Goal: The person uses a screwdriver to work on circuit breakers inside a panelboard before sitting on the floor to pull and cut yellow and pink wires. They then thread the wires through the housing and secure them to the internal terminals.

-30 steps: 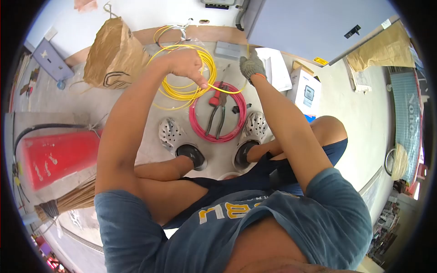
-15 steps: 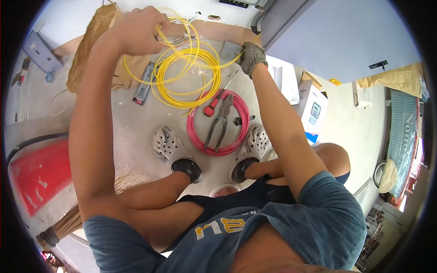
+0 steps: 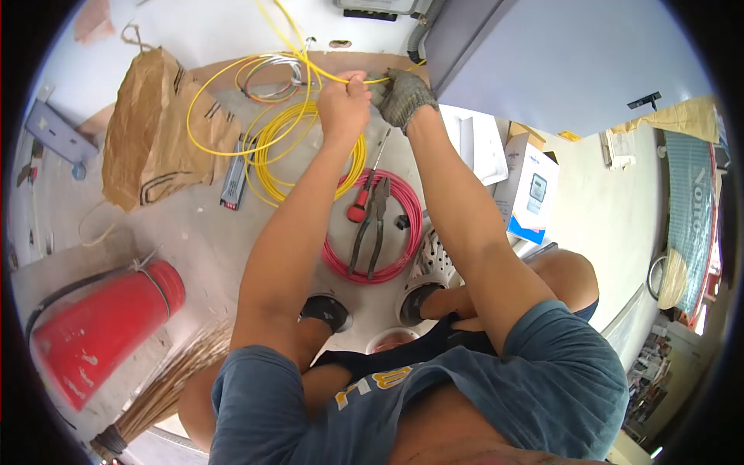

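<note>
My bare left hand (image 3: 346,105) is closed around a yellow wire (image 3: 335,76), close beside my right hand. My right hand (image 3: 407,97), in a grey knit glove, grips the same wire near the lower corner of a grey cabinet (image 3: 573,62). Loose yellow loops rise above and left of my left hand. Below, a yellow wire coil (image 3: 263,164) lies on the floor, partly covered by my left forearm. A pink wire coil (image 3: 415,232) lies nearer my feet, with pliers (image 3: 377,205) and a red-handled screwdriver (image 3: 357,211) on it.
A brown paper bag (image 3: 155,132) stands at the left, beside a slim metal module (image 3: 234,186). Lower left are a red cylinder (image 3: 108,333) and a stick broom (image 3: 167,372). A white box with a meter picture (image 3: 531,190) and an open white tray (image 3: 477,147) sit at the right.
My left hand has come right and down from the upper left, now next to my gloved hand on the wire. The yellow loops shifted with it. My right hand moved slightly left.
</note>
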`<action>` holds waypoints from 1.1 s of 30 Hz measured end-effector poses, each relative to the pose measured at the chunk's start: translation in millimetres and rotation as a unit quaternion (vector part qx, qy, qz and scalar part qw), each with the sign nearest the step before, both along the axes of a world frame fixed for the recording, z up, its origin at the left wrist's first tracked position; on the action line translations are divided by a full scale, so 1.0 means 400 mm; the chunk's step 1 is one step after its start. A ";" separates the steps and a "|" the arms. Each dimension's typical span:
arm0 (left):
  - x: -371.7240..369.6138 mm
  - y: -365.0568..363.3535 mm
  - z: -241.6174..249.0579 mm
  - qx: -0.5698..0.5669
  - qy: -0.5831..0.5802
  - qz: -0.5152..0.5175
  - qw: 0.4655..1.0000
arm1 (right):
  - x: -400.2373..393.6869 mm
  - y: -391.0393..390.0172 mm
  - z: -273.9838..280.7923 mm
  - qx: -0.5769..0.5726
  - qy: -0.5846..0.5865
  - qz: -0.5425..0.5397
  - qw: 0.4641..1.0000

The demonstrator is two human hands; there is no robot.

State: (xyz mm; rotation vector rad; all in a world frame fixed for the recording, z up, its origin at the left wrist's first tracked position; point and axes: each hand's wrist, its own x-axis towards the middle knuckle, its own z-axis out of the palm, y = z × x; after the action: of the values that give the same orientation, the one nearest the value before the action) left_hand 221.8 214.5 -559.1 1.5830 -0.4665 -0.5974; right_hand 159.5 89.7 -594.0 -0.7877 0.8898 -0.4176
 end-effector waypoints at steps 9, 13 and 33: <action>0.027 -0.079 0.096 0.052 -0.399 0.032 0.915 | 0.018 -0.020 -0.022 0.083 -0.066 -0.014 0.994; 0.067 -0.123 0.106 -0.019 -0.292 0.045 0.955 | 0.032 -0.014 -0.001 0.209 -0.163 -0.067 0.962; 0.032 -0.161 0.077 -0.115 -0.194 0.023 0.974 | 0.018 0.004 -0.019 0.240 -0.354 -0.130 0.895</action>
State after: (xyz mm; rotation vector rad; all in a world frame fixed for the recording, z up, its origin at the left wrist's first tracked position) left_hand 234.4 150.3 -528.3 1.4841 -0.7605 -0.1860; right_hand 166.6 91.4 -601.6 -0.0256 0.3703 -0.6341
